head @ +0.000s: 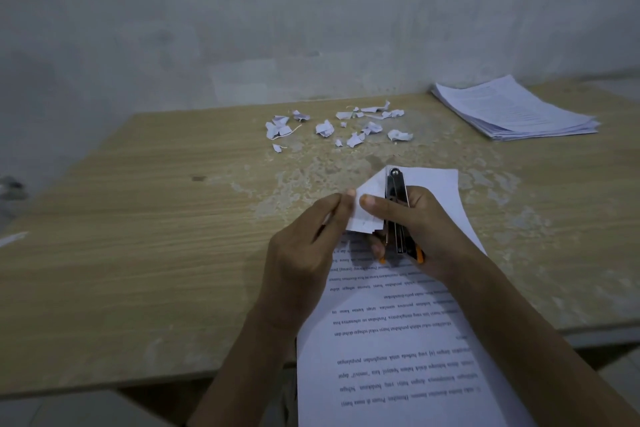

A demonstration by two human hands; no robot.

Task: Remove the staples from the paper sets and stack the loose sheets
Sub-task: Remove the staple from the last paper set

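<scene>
One stapler (397, 211), one paper set (398, 340)

paper set (391, 340): bottom cut off | stapler (398, 204): partly hidden by right hand (429, 236) | stack (516, 111) print: unreadable

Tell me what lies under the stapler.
The paper set lies under the stapler, its corner folded up by the left hand. The right hand, gripping the stapler, covers the spot directly beneath.

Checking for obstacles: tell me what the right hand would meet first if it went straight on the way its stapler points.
The right hand grips the stapler, pointing away toward the wall. Straight on lies bare table, then probably the torn paper scraps; depth is hard to judge from one view.
</scene>
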